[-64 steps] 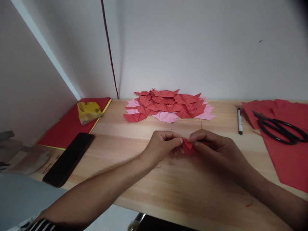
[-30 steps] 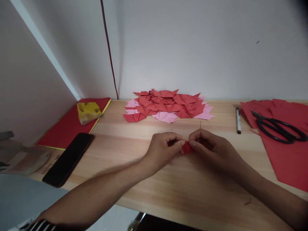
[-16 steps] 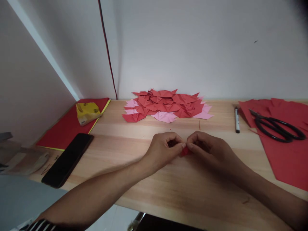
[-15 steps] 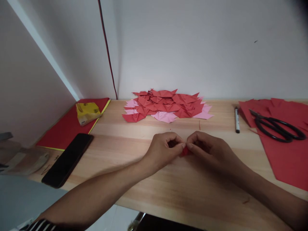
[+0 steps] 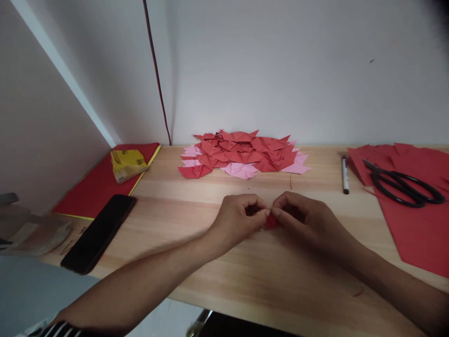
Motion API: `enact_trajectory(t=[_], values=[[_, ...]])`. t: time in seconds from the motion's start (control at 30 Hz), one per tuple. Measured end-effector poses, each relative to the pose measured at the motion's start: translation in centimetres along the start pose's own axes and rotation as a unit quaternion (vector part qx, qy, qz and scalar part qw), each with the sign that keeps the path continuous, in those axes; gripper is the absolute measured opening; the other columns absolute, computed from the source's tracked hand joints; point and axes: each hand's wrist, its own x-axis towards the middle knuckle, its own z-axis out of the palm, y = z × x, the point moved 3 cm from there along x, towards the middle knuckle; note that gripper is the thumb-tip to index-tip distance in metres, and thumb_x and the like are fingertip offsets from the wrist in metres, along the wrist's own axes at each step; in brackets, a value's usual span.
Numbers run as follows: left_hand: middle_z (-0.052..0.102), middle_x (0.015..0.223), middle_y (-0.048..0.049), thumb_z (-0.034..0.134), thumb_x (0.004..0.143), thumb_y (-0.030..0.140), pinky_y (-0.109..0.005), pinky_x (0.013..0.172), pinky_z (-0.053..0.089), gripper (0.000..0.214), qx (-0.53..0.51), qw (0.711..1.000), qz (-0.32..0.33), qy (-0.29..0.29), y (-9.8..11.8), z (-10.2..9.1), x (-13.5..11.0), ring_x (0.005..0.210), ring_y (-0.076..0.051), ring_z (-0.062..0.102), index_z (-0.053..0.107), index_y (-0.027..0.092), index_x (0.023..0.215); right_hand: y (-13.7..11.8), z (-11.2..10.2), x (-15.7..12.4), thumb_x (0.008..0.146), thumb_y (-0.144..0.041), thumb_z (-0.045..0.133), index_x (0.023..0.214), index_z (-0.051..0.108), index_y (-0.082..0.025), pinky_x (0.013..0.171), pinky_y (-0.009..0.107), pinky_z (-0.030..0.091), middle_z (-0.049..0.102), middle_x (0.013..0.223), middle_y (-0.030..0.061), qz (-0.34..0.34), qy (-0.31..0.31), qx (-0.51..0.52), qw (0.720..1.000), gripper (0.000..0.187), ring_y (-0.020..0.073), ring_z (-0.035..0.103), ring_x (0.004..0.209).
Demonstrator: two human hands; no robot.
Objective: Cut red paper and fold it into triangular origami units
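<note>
Red folded paper [image 5: 271,221] sits just above the wooden table [image 5: 245,281], near its middle. The left hand [image 5: 238,217] and right hand [image 5: 305,217] both pinch it with closed fingertips. A clean crease probably needs matched edges and firm, even thumb pressure.

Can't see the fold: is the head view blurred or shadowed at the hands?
Head view: sharp, no blur; left hand and right hand shade the red folded paper, mostly hidden between them; wooden table evenly lit, no glare; top right corner vignetted.
</note>
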Motion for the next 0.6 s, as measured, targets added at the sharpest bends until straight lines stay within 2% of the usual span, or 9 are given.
enact_trajectory(t=[0.17,0.37,0.6], values=[[0.061,0.060,-0.0010,0.060,0.074,0.023,-0.018,0.046,0.040,0.011,-0.034,0.999,-0.025,0.017,-0.5,-0.1,0.3,0.050,-0.008,0.053,0.064,0.013,0.072,0.5,-0.2,0.1,0.088,-0.030,0.047,0.082,0.058,-0.022,0.059,0.028,0.041,0.063,0.075,0.0007,-0.006,-0.005,0.007,1.000,0.015,0.0164,0.055,0.067],[0.059,0.053,0.0004,0.062,0.073,0.018,-0.018,0.048,0.043,0.008,-0.120,0.991,-0.054,0.007,-0.6,-0.3,1.1,0.046,-0.007,0.053,0.062,0.011,0.070,0.9,-1.3,0.4,0.095,-0.039,0.035,0.081,0.059,-0.023,0.073,0.031,0.042,0.063,0.081,0.0009,-0.022,0.024,0.027,0.999,0.032,0.0185,0.056,0.079],[0.060,0.052,0.0007,0.061,0.074,0.015,-0.017,0.048,0.044,0.006,-0.133,0.989,-0.061,0.005,-0.3,-0.4,1.1,0.045,-0.006,0.053,0.062,0.011,0.069,0.8,-1.3,0.4,0.096,-0.044,0.031,0.081,0.060,-0.023,0.071,0.030,0.042,0.062,0.080,0.0006,-0.004,0.022,0.029,0.999,0.039,0.0182,0.055,0.078]])
